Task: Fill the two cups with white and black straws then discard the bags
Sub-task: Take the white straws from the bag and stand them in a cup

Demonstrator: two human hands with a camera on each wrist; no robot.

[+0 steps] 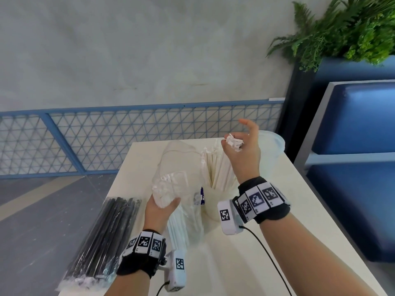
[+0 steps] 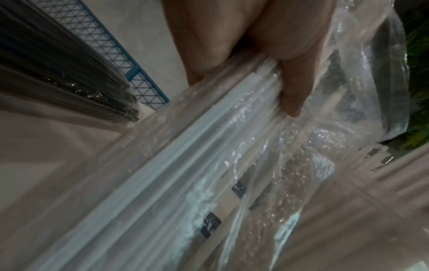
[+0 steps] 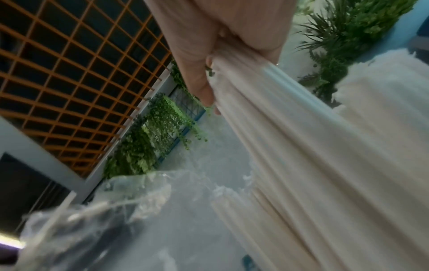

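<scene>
My left hand (image 1: 163,207) grips a clear plastic bag (image 1: 177,167) with white straws (image 2: 176,161) still inside, held tilted over the table; its thumb (image 2: 290,95) presses on the plastic. Above a white paper cup (image 1: 213,206), my right hand (image 1: 249,150) pinches a bundle of white straws (image 3: 290,146) near their tops, index finger raised. More white straws (image 1: 215,167) fan out of that cup. A second, translucent cup (image 1: 272,146) stands behind my right hand. A sealed bag of black straws (image 1: 106,238) lies at the table's left edge.
The cream table (image 1: 310,221) is narrow, with floor to the left. A blue bench (image 1: 359,129) stands close on the right, with a green plant (image 1: 342,28) above it. A blue mesh fence (image 1: 106,135) runs behind the table.
</scene>
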